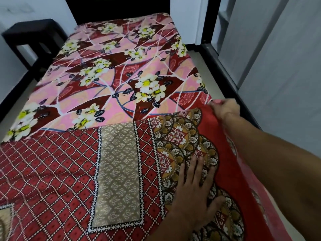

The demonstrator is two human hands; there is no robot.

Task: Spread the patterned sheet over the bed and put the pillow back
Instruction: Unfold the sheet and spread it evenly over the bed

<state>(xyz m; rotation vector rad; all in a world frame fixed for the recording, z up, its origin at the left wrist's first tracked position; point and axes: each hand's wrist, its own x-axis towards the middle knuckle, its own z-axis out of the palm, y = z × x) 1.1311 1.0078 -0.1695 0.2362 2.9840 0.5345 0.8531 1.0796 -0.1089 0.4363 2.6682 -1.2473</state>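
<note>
A red patterned sheet (60, 171) with diamond print, a tan panel and gold medallions covers the near part of the bed. The far part shows a pink and maroon floral mattress cover (112, 66). My left hand (194, 193) lies flat with straight fingers on the sheet's medallion border. My right hand (225, 108) pinches the sheet's red edge at the bed's right side, lifting it slightly. No pillow is in view.
A black headboard (118, 7) stands at the far end against the wall. A black side table (33, 37) sits left of the bed. The black bed frame rail (222, 70) runs along the right, beside grey-white cupboard doors (278, 58).
</note>
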